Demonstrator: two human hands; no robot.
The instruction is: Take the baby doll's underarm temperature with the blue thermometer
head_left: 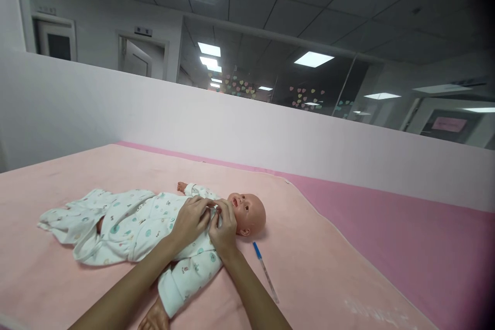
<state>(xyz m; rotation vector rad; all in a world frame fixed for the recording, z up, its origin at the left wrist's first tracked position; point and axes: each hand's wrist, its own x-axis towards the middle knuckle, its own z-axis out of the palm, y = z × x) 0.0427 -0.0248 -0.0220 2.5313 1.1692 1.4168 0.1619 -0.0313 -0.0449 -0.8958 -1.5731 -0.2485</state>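
Observation:
A bald baby doll (253, 214) lies on its back, head to the right, dressed in a white baby romper (143, 221) with a small green and grey print. At the romper's neckline, just below the doll's chin, my left hand (193, 220) and my right hand (225, 226) meet. The fingers of both are bent and pinched together on the collar fabric. Whatever sits between the fingertips is mostly hidden. One sleeve stretches toward me under my forearms, with the doll's hand (155, 315) at its end. The romper's legs lie loose and rumpled at the left.
A pen with a blue cap (263, 267) lies to the right of my right forearm. Under everything is a peach-coloured cloth (325, 268) over a pink surface (371, 216). A low white partition (232, 129) runs behind, with glass above it.

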